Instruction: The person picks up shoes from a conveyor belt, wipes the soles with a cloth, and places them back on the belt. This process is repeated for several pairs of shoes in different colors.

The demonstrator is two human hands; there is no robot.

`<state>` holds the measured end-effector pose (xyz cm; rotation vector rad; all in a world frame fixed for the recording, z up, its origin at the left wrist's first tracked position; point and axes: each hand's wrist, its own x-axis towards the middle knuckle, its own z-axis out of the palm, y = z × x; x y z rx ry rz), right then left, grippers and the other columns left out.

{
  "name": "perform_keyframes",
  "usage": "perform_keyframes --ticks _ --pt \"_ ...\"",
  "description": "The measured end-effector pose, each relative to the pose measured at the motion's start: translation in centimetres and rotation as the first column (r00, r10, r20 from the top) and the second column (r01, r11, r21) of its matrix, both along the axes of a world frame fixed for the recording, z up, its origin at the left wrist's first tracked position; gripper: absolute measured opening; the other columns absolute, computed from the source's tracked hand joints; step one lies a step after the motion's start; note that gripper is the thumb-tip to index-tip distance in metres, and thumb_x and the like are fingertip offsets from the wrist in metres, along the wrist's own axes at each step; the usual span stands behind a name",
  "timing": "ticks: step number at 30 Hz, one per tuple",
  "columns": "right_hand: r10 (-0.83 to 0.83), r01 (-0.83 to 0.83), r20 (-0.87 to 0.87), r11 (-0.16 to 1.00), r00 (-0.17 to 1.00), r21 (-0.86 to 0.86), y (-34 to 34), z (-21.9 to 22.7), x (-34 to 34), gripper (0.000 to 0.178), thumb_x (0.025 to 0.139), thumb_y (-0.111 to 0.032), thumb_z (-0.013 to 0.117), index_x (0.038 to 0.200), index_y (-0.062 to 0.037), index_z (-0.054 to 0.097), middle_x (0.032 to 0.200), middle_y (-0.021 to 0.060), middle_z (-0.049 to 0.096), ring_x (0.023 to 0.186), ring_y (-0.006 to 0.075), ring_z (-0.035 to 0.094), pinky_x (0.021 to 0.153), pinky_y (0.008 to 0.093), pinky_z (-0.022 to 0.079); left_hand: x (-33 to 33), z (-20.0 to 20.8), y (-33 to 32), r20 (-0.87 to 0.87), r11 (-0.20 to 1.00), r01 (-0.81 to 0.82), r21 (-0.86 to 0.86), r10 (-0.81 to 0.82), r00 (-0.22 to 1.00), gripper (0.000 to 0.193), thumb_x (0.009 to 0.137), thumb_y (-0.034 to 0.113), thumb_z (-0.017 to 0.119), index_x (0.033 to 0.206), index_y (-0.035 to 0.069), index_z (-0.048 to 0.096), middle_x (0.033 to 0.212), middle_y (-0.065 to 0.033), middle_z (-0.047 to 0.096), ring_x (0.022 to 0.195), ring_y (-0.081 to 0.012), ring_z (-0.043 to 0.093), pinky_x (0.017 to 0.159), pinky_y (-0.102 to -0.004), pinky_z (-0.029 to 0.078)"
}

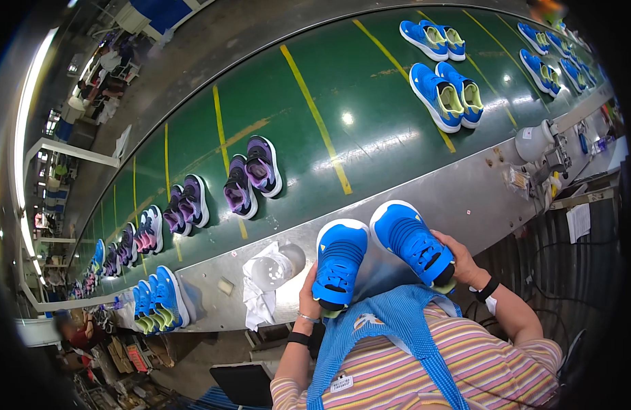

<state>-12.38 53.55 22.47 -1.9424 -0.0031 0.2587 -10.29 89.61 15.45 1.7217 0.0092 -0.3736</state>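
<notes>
I hold a pair of blue sneakers with white soles up in front of my apron, toes pointing away from me. My left hand (310,292) is closed round the outer side of the left blue sneaker (341,263). On the other side my right hand (457,258) grips the right blue sneaker (412,240) near its heel. The two shoes are a little apart at the toes. Each has a strap across the top and a dark opening. Most of my fingers are hidden behind the shoes.
A steel ledge (459,184) borders a green conveyor belt (315,82) with yellow lines. Purple-black sneakers (253,174) and blue sneakers (444,96) stand on it in pairs. Along the ledge are a white cloth (259,301), a clear round container (269,272) and several blue sneakers (158,301).
</notes>
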Motion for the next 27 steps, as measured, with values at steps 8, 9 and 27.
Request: perform_keyframes --ticks 8,9,27 --pt "0.031 0.016 0.193 0.972 0.981 -0.236 0.6 0.5 -0.3 0.057 0.071 -0.010 0.064 0.124 -0.0069 0.042 0.115 0.0176 0.050 0.103 0.0314 0.052 0.087 0.0330 0.042 -1.2 -0.9 0.9 0.063 0.991 -0.131 0.032 0.129 0.990 0.055 0.078 0.001 0.054 0.130 0.005 0.036 0.126 -0.0149 0.045 0.115 -0.0258 0.043 0.096 -0.0326 0.034" --pt "0.032 0.015 0.192 0.972 0.981 -0.236 0.9 0.6 -0.3 0.057 0.071 -0.010 0.064 0.124 -0.0069 0.042 0.115 0.0176 0.050 0.103 0.0314 0.052 0.087 0.0330 0.042 -1.1 -0.5 0.8 0.176 0.979 -0.121 0.166 0.091 0.980 0.060 0.074 0.000 0.056 0.130 0.005 0.036 0.125 -0.0165 0.044 0.116 -0.0287 0.042 0.097 -0.0333 0.033" --pt "-0.106 0.088 -0.056 0.961 0.993 -0.262 2.9 -1.4 3.9 0.065 0.066 -0.029 0.072 0.121 -0.0074 0.045 0.101 0.0161 0.051 0.090 0.0275 0.056 0.078 0.0350 0.044 2.0 1.7 -3.3 0.043 0.948 -0.046 0.316 0.034 0.998 0.070 0.074 0.022 0.065 0.129 -0.002 0.029 0.107 -0.0185 0.047 0.100 -0.0325 0.046 0.090 -0.0403 0.035"
